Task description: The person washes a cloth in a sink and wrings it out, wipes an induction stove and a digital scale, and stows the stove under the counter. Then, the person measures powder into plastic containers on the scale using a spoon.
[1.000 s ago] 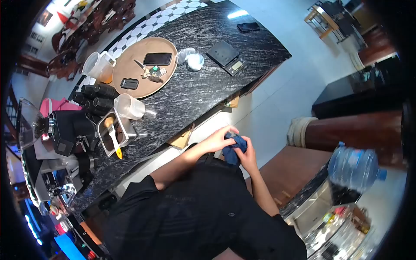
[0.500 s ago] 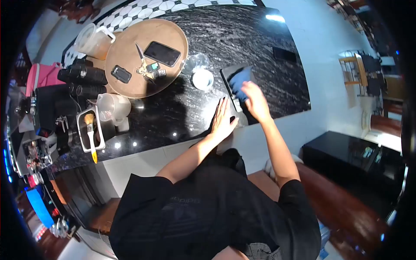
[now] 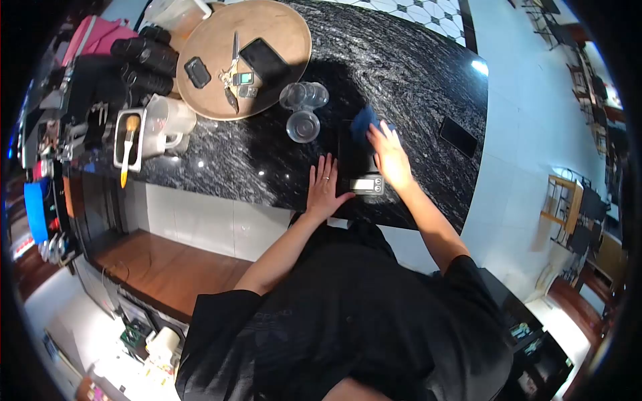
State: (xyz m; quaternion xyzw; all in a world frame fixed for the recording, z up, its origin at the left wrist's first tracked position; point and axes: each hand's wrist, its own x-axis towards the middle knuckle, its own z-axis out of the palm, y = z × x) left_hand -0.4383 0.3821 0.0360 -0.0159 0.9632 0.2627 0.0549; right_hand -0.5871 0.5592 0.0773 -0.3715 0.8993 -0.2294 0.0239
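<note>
Head view: one blue cloth, at the far end of the black scale; right hand upon it, grip unclear to me; left hand open, flat on the countertop, scale's left. Status: wiping apparently under way, completion not evident.

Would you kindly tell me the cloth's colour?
The cloth at the right hand is dark blue, showing best in the head view.

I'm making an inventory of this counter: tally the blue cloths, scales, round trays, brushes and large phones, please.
Blue cloth: 1
Scale: 1
Round tray: 1
Brush: 1
Large phones: 2 (tray phone, counter phone)
Total: 6
</note>
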